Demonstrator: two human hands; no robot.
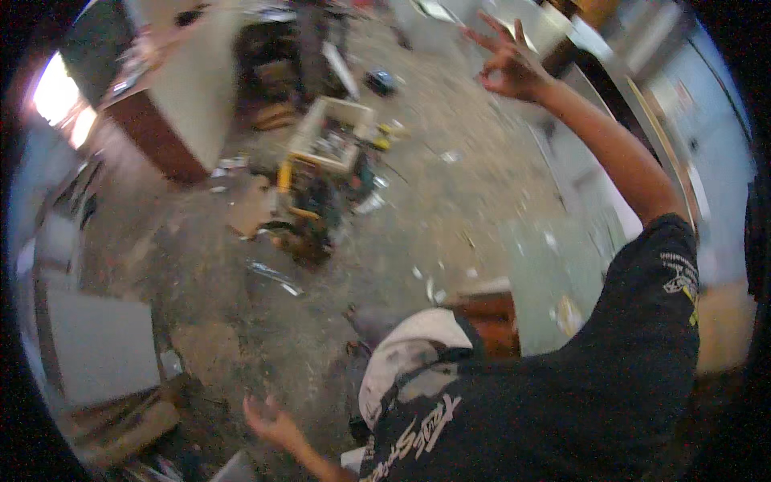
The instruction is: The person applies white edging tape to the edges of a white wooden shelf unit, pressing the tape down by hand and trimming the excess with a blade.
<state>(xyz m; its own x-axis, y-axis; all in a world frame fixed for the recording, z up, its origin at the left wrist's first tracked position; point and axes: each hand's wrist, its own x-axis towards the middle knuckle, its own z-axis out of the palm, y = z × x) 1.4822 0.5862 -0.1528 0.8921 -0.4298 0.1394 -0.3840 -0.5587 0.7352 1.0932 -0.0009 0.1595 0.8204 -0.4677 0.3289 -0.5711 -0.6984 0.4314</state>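
Observation:
My right hand point(511, 71) is raised at the upper right, at the end of an outstretched bare arm. Several of its fingers are spread; the thumb and a finger curl toward each other with nothing visible between them. Low in the view, my left hand point(273, 423) is held out over the floor, blurred, its fingers apart and nothing seen in it. My black printed T-shirt point(554, 402) fills the lower right. Neither hand touches anything that I can make out.
On the littered floor point(434, 193) stand a pale wooden box point(301, 145) of small parts and a yellow-edged tool carrier point(283, 175). A tall cabinet point(189, 96) stands far left, a pale panel point(104, 345) near left. A reddish-brown wooden piece point(491, 321) lies beside me.

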